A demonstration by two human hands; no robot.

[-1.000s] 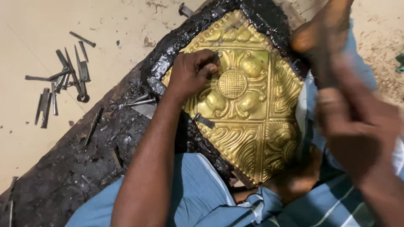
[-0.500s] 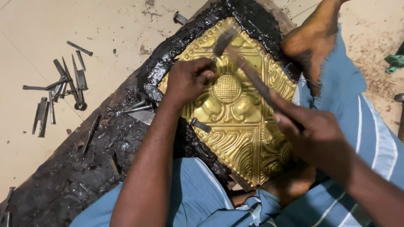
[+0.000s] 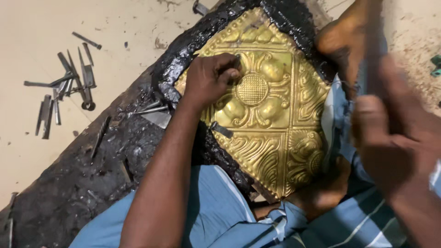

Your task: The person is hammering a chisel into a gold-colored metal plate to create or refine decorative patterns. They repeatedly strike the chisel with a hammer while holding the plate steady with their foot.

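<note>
A gold embossed metal sheet with a round boss and leaf patterns lies on a black pitch-covered board. My left hand rests on the sheet's left part, fingers pinched around a small metal punch held against the relief. My right hand is raised at the right, blurred with motion, gripping a dark handle, probably a hammer, whose head I cannot make out. A bare foot presses on the sheet's upper right corner.
Several loose steel punches and chisels lie on the pale floor at left. A few more tools rest on the pitch beside the sheet. Blue cloth covers my lap at the bottom. A green object sits at the right edge.
My right hand struck down onto the punch with the hammer half a second ago and has swung back up to the right. The left hand has stayed on the sheet.
</note>
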